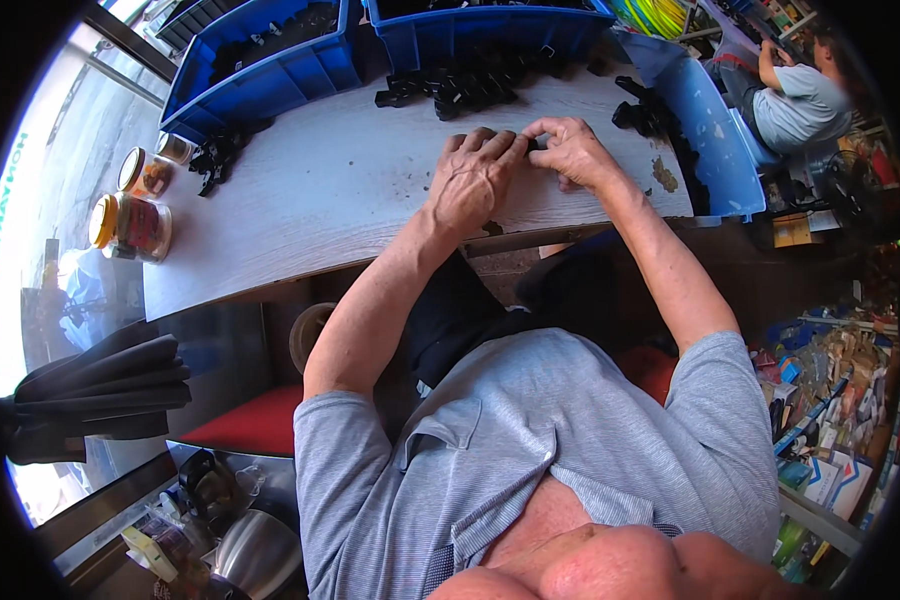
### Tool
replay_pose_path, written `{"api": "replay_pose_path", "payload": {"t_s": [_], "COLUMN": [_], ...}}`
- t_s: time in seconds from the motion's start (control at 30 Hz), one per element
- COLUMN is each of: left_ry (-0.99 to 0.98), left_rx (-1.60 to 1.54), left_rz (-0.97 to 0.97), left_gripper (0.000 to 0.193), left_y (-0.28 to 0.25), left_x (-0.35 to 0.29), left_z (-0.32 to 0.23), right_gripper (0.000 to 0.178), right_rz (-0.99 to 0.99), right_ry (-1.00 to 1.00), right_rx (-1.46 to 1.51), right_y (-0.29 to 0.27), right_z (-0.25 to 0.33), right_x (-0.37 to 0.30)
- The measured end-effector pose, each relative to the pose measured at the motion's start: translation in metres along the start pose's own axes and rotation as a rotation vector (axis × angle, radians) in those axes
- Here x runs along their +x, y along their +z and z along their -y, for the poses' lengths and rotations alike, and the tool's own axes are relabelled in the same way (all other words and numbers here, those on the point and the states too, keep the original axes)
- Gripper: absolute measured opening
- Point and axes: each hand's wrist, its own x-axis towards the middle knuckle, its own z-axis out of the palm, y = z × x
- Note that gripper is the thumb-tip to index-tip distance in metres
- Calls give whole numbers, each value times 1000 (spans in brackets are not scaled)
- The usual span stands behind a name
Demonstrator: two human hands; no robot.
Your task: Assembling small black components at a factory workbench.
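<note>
Both hands meet over the front part of the pale wood-grain table [300, 200]. My right hand [578, 155] is closed in a pinch, thumb and index finger around a small black part [536, 146] that is mostly hidden. My left hand [473, 178] is seen from its back, fingers bent and close together, its index fingertip against the same part; the left thumb is out of sight. Just beyond the hands lies a loose pile of black plastic parts [460, 88]. A smaller heap of black parts [642, 112] is to the right of my right hand.
Blue bins [270, 75] holding black parts stand along the back, and a light-blue bin [715, 140] is at the right edge. Lidded jars [135, 228] and more black parts [217, 158] are at the left. Another person [800, 100] sits at the far right.
</note>
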Motion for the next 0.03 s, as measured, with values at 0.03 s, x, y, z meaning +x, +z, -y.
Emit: {"api": "replay_pose_path", "payload": {"t_s": [0.03], "left_ry": [5], "left_rx": [19], "left_rz": [14], "left_gripper": [49], "left_y": [0], "left_x": [0], "left_z": [1], "right_gripper": [33], "right_rz": [8], "right_ry": [15], "right_rx": [7], "right_y": [0], "right_z": [2], "right_x": [0]}}
